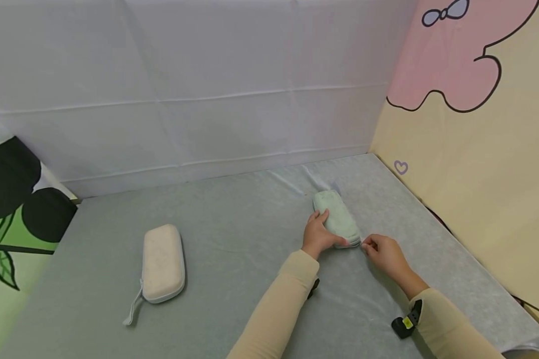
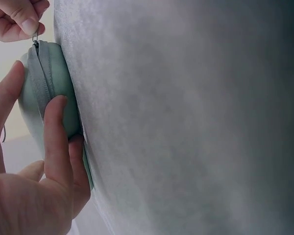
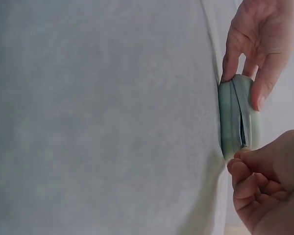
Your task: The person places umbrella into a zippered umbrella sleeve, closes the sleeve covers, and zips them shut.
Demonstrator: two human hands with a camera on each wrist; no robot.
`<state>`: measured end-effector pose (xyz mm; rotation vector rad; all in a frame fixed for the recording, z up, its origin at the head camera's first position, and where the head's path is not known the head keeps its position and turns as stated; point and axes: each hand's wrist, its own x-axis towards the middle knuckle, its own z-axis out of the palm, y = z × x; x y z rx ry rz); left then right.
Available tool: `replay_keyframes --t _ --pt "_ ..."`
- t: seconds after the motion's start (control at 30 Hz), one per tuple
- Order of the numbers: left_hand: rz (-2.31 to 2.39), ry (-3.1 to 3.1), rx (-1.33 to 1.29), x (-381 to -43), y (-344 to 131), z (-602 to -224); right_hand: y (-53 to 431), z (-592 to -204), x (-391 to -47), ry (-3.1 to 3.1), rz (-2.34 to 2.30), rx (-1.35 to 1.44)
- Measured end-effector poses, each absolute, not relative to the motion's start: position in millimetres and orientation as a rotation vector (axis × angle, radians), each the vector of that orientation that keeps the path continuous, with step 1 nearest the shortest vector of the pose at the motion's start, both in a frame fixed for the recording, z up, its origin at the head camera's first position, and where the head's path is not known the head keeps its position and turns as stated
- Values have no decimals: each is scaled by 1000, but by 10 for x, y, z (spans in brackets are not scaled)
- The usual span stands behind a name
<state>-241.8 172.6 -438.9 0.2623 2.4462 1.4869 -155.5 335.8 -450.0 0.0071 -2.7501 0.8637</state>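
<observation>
A pale green zip case [image 1: 339, 215] lies on the grey cloth toward the right side. My left hand [image 1: 318, 235] grips it from the left, thumb at the near end and fingers along the side. At the near right corner, my right hand [image 1: 385, 255] pinches the small zipper pull [image 2: 35, 37] between thumb and forefinger. A narrow dark gap runs along part of the zipper [image 3: 241, 122] close to that pull in the right wrist view. The other right fingers are curled in toward the palm.
A cream zip case [image 1: 163, 262] with a wrist strap [image 1: 134, 304] lies to the left on the grey cloth [image 1: 233, 259]. Behind stands a white creased wall [image 1: 215, 85]; a yellow printed panel [image 1: 489, 189] borders the right side, a green one [image 1: 9, 269] the left.
</observation>
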Motion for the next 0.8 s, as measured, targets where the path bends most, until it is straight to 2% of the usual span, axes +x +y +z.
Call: replay_keyframes --t 0.8 --pt "1499 2446 260 -2395 1716 -4367 3292 -4530 -1531 -2733 869 41"
